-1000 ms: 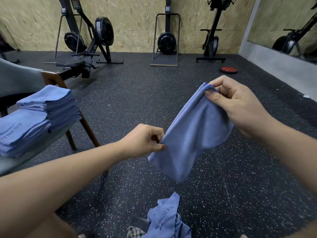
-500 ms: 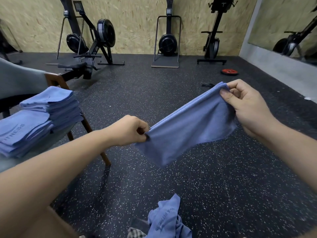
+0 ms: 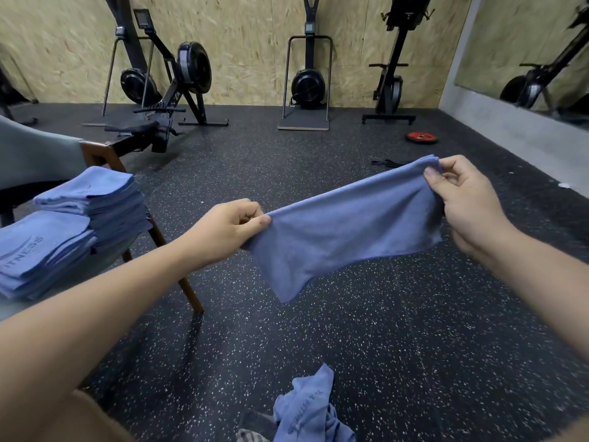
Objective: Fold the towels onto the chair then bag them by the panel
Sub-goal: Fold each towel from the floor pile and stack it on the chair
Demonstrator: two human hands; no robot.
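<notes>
My left grip [image 3: 229, 231] and right grip [image 3: 462, 205] each pinch top corner of towel [image 3: 344, 237]; edge held taut so next fold aligns; beside chair [image 3: 95, 156] carrying folded stacks [image 3: 105, 199].

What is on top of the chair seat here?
Two stacks of folded blue towels lie side by side on the chair; whatever is beneath them on the seat is hidden.

A single wide-angle camera is sitting at the person's head, looking forward and steeply down. It is taking in the left hand [image 3: 228, 232] and right hand [image 3: 465, 205] up close at mid-frame, while the wooden wall [image 3: 255, 43] is standing far off across the speckled floor [image 3: 350, 346].
</notes>
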